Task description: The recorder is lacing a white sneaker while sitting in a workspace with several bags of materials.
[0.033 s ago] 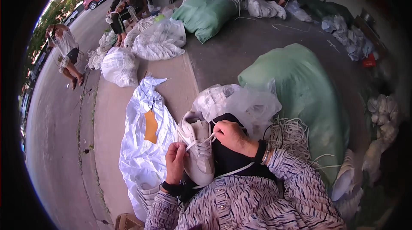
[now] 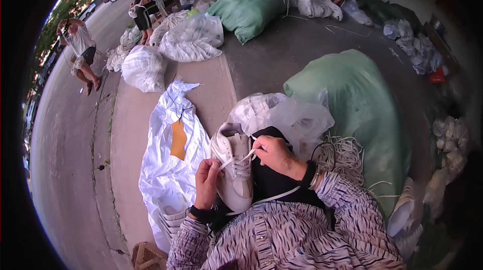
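Note:
A pale beige-white lace-up sneaker (image 2: pixel 234 187) rests on my lap, its toe pointing toward me. My left hand (image 2: pixel 207 182) is closed in a pinch on a white shoelace (image 2: pixel 227 163) at the shoe's left side. On the other side, my right hand (image 2: pixel 276 156) pinches the lace too, just right of the tongue. The lace stretches between both hands across the upper eyelets. Dark cloth (image 2: pixel 266 182) lies under and beside the shoe. Another light sneaker (image 2: pixel 173 217) sits on the white sheet by my left forearm.
A white plastic sheet (image 2: pixel 166 174) with an orange-brown piece (image 2: pixel 178 139) lies at the left. Clear plastic bags (image 2: pixel 297 119), a bundle of white laces (image 2: pixel 342 157) and a big green sack (image 2: pixel 352 94) stand ahead and right. People sit farther off among more sacks.
The whole view has shifted slightly. Both hands keep their pinch on the lace, and the lace by my right fingers now forms a slightly more open bend.

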Tool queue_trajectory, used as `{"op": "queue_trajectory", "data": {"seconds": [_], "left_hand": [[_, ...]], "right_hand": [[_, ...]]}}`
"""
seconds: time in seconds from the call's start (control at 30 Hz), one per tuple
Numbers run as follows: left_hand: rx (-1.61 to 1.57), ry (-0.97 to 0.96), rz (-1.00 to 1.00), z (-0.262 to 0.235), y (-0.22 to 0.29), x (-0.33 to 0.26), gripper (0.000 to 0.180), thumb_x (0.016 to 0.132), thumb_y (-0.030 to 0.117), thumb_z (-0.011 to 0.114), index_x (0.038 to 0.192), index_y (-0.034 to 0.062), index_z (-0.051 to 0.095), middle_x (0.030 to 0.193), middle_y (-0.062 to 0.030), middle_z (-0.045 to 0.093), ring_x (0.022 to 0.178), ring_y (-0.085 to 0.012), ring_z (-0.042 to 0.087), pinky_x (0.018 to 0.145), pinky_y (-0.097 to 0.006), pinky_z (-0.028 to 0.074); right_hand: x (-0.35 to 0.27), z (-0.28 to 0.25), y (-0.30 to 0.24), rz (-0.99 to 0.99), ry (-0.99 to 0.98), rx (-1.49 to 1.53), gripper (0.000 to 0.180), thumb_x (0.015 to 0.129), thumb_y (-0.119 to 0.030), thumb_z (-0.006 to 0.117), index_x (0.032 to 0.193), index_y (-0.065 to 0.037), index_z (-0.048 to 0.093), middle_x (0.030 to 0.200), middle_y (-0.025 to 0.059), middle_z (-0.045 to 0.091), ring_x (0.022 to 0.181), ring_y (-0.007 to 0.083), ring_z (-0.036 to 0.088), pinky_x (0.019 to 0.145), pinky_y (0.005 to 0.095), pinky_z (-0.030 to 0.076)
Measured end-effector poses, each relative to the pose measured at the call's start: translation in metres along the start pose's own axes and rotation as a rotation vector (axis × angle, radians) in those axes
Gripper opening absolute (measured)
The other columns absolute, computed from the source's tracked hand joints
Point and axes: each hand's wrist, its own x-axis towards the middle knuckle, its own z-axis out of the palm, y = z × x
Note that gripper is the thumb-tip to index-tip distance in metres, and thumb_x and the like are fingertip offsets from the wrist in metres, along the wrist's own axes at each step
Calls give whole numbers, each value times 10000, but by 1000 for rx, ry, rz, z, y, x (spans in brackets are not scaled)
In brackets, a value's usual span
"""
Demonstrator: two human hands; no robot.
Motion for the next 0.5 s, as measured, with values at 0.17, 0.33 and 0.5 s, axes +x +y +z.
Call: {"op": "queue_trajectory", "data": {"seconds": [0.17,0.33,0.5], "left_hand": [[-79,-89,33,-7,-8,-2,165,864,89,594,996,34,512,862,30,528,754,-43,480,695,-180,400],[-38,-14,46,-10,-3,-5,133,864,76,584,974,28,526,864,32,539,724,-32,477,663,-172,399],[-76,15,36,-6,23,2,122,862,66,571,977,46,533,794,50,527,613,-4,416,537,-150,323]], "right_hand": [[1,0,-6,328,-129,464,107,821,-28,556,913,14,590,739,63,615,494,76,574,374,164,391],[0,-5,1,521,-398,455,129,860,-137,589,852,-8,585,650,17,547,402,36,408,355,160,288],[3,-2,-16,459,-455,141,150,852,-150,602,790,-13,603,665,22,563,429,38,439,372,175,326]]}}
